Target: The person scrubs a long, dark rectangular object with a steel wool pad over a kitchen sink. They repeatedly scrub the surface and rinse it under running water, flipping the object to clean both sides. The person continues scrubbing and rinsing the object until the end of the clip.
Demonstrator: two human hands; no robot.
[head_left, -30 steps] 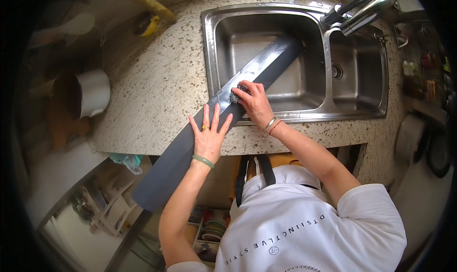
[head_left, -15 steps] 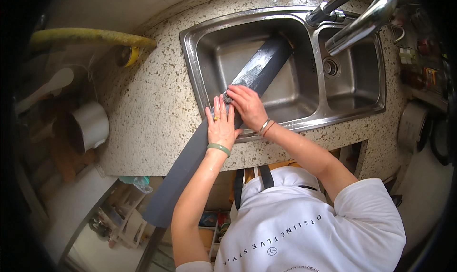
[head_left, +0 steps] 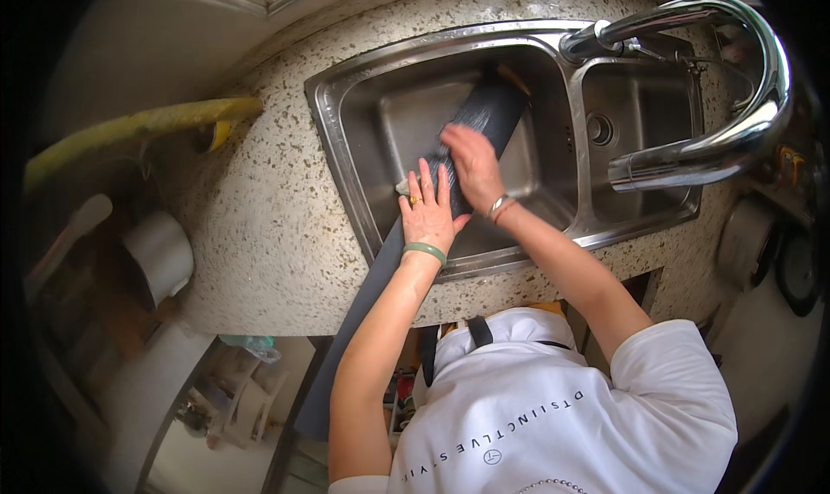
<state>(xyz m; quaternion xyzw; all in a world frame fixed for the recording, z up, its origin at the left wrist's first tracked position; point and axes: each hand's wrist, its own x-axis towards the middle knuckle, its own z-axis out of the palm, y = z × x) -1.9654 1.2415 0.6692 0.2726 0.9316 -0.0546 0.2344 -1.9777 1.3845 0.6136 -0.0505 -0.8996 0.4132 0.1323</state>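
A long dark grey panel (head_left: 487, 115) lies slantwise, its far end down in the large sink basin and its near end reaching past the counter edge beside my left forearm. Wet streaks shine on its upper face. My left hand (head_left: 428, 217) rests flat on the panel with fingers spread, a green bangle on that wrist. My right hand (head_left: 475, 167), smeared by motion, is bent over the panel just ahead of it. Under its fingertips shows part of a grey steel wool scrubber (head_left: 443, 151). A small pale thing (head_left: 402, 186) sits by my left fingers; its kind is unclear.
The steel double sink (head_left: 333, 144) is set in a speckled counter (head_left: 268, 191). A chrome faucet (head_left: 692, 161) arches over the small basin. At left are a yellow hose-like tube (head_left: 147, 124) and a white pot (head_left: 162, 256). An open cabinet space lies below the counter.
My right hand has moved farther along the panel with the scrubber. My left hand has shifted right over the basin, its fingers more spread. The whole view has tilted somewhat.
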